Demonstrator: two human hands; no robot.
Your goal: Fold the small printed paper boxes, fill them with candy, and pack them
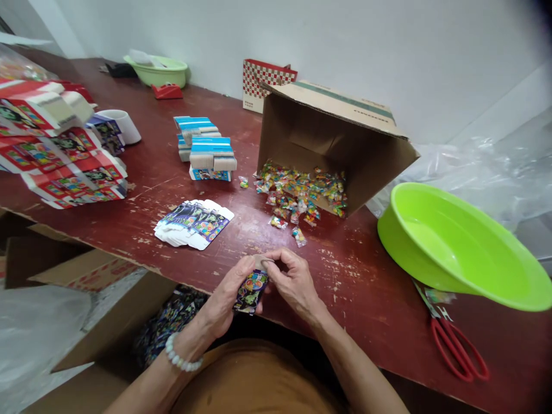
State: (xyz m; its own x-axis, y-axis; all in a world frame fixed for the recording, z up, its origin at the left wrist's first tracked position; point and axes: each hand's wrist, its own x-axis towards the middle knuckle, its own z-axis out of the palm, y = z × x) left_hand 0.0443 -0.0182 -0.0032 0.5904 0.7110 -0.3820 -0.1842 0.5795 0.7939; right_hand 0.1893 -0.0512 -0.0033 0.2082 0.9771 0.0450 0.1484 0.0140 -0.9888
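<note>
My left hand (pixel 224 302) grips a small dark printed carton (pixel 251 290) from its left side, just above the near table edge. My right hand (pixel 293 279) pinches the carton's top flap with its fingertips. A fanned stack of flat, unfolded cartons (pixel 194 224) of the same print lies on the red-brown table (pixel 366 287) a little ahead and to the left. Beyond my hands, a cardboard box (pixel 332 144) lies on its side, and several small wrapped candies (pixel 302 192) spill from its mouth toward me.
A lime-green basin (pixel 457 247) sits at the right, red-handled scissors (pixel 459 348) before it. Blue-topped folded boxes (pixel 207 149) stand mid-table; red printed cartons (pixel 60 149) pile at the left. A pale green bowl (pixel 157 70), a red tape dispenser (pixel 167 91) and a checked bag (pixel 263 80) are near the wall.
</note>
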